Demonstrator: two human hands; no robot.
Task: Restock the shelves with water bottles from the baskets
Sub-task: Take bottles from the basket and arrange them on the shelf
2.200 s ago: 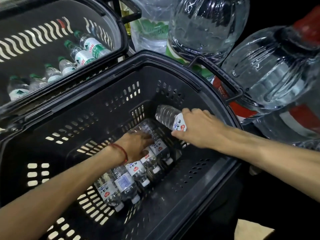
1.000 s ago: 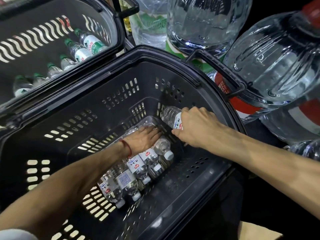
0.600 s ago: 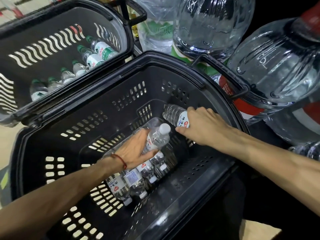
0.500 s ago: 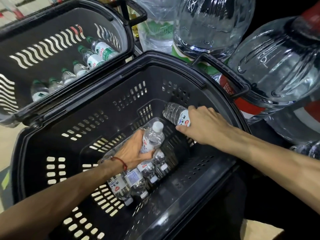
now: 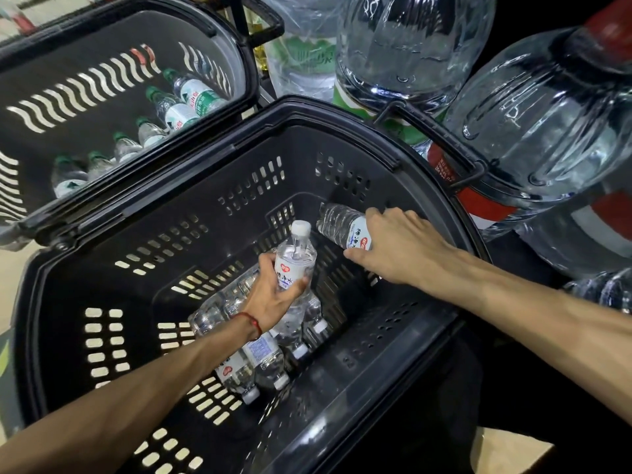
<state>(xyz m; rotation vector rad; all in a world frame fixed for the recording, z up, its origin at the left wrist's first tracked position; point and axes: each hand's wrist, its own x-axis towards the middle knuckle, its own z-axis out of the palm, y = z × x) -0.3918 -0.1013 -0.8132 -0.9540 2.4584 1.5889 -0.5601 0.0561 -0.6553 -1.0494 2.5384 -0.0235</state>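
Two bottles in hand, both inside the near basket point(image 5: 178, 234). Clamped in the left hand point(image 5: 273, 304), with fingers and thumb curled round the label: a white-capped bottle point(image 5: 297, 256), held above the floor of the basket, near its middle, cap up and tipped slightly toward the far wall. Round that wrist, a red string bracelet point(image 5: 253, 323).

Gripped from above by the right hand point(image 5: 400, 248), with the fingers wrapped over the label: a second bottle point(image 5: 337, 224), lying tilted by the far right corner of the basket, ribbed base toward the far wall, cap end hidden under the palm.

Under and behind the left hand, on the basket floor: a row of loose bottles point(image 5: 260, 364) lying side by side, white caps toward the near right wall. Exact count hard to tell, with part of the row covered by the forearm.

Just beyond the far left rim: a far basket point(image 5: 85, 80) with wavy slots in its wall and, on its floor, a line of green-capped bottles point(image 5: 178, 111) on their sides.

Past the far right rim — close against the folded handle point(image 5: 477, 176) — several big clear water jugs point(image 5: 547, 114) with red and green label bands, packed together.
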